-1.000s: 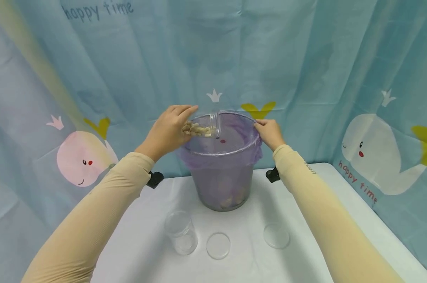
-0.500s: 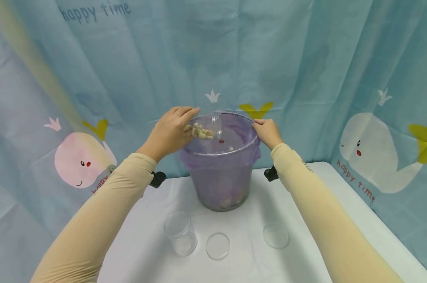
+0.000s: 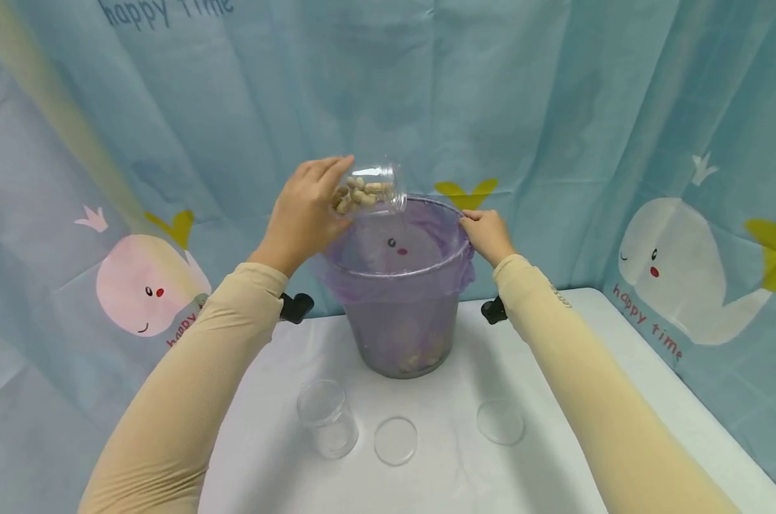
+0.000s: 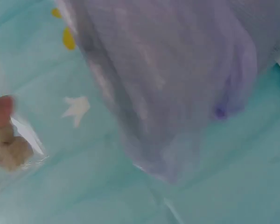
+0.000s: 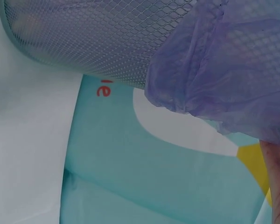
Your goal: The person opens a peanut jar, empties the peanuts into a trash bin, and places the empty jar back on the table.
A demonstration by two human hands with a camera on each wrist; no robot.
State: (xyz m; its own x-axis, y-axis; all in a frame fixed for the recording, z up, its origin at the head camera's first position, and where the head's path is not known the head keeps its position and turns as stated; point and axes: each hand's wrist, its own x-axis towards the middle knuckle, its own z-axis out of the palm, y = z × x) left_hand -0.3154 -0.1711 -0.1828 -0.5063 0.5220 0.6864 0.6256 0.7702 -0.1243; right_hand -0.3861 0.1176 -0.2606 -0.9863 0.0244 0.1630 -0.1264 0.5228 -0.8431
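My left hand [image 3: 300,210] holds a clear plastic jar [image 3: 386,171] on its side, its mouth pointing right over the bin's left rim. Peanuts in their shells [image 3: 357,196] lie inside the jar; a few peanuts [image 4: 13,153] also show at the left edge of the left wrist view. Below stands a mesh trash bin [image 3: 403,335], lined with a purple bag [image 3: 394,287] folded over its rim. My right hand [image 3: 488,235] pinches the bag and rim at the right side. Pale shapes show dimly through the bin's lower wall.
On the white table [image 3: 426,471], a second clear jar [image 3: 330,421] stands upright at front left. Two round clear lids, a middle lid [image 3: 396,441] and a right lid [image 3: 500,422], lie in front of the bin. A blue printed curtain [image 3: 522,86] hangs close behind.
My left hand has lifted the jar higher above the rim, and the peanuts have shifted within it. Half a second ago a small pale piece showed inside the bin. The right hand keeps its grip.
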